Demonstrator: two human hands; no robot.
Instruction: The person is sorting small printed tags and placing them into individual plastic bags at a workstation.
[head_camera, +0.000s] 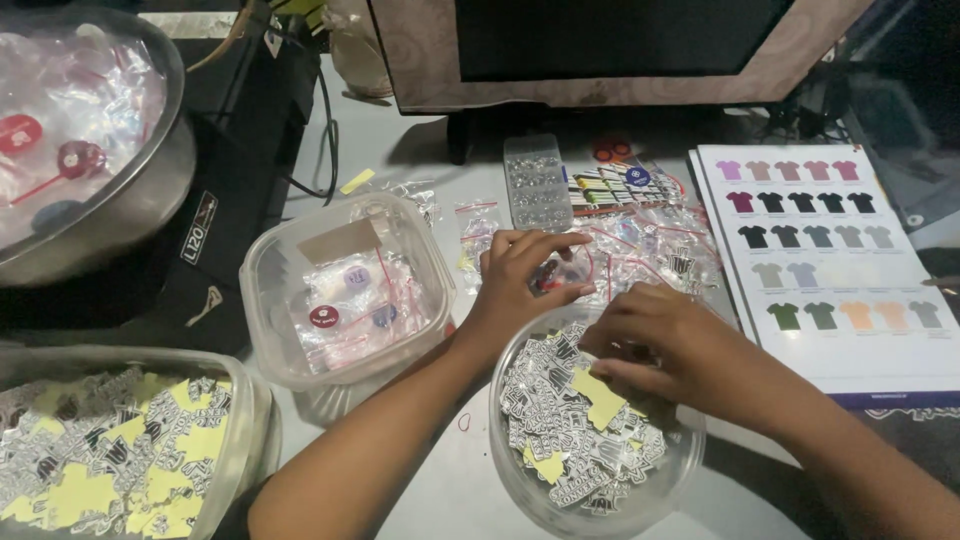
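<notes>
Over the round clear bowl (560, 500) of stickers on the desk (440, 490), the right hand (670, 345) pinches one sticker while the left hand (520, 275) pinches a small zip bag (560, 272); many stickers remain unbagged.

A dim grey desk (440, 170) carries a dark monitor (610, 40) at its back edge.

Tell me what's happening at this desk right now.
A person works with both hands over a round clear bowl full of black-and-white stickers, some showing yellow backing. The right hand reaches into the bowl, fingers among the stickers. The left hand pinches a small clear zip bag just above the bowl's rim. More small bags lie scattered behind, a square clear tub of filled bags sits to the left, and a shirt colour chart lies to the right.
</notes>
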